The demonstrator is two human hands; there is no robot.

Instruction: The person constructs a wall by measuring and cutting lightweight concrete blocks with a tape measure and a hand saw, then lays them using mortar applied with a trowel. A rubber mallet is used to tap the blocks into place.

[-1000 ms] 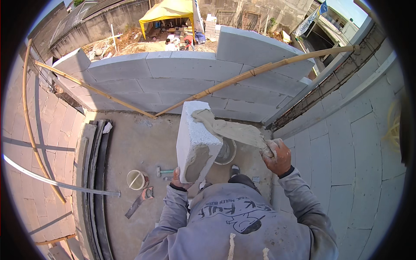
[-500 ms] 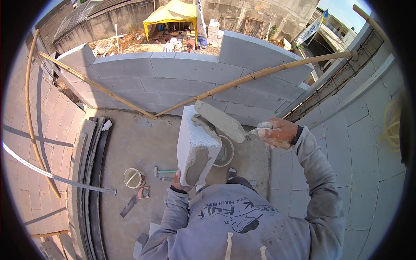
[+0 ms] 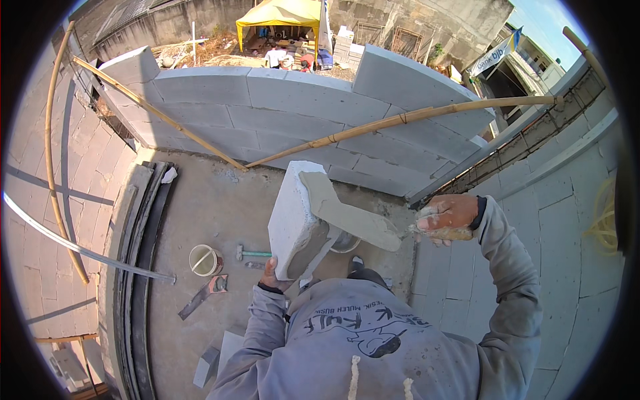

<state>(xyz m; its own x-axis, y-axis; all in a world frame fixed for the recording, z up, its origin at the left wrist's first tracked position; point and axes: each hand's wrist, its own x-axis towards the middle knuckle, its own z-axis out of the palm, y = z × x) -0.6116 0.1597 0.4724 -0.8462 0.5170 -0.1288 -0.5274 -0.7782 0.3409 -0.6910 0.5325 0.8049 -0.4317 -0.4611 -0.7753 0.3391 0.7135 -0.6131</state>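
block [image 3: 293,220], a big pale grey one, stands on end in front of the person's chest, above the concrete floor [image 3: 213,200], with wet grey mortar smeared on its top face and down its near end. behind it runs the block wall [image 3: 280,107], several rows high, with two bamboo poles [image 3: 400,120] leaning across its face. the trowel [image 3: 350,217], its long blade coated with mortar, lies flat across the top of the block and reaches off to the right. the right hand [image 3: 448,217], smeared with mortar, is closed around the trowel's handle, well out to the right of the block. the left hand [image 3: 272,275] is under the block's lower end, fingers curled up against it and holding it. on the floor to the left of the block are a small round white tub [image 3: 204,260], a hammer [image 3: 252,253] just beside it, and a flat metal tool [image 3: 203,297] lying a little nearer the person.
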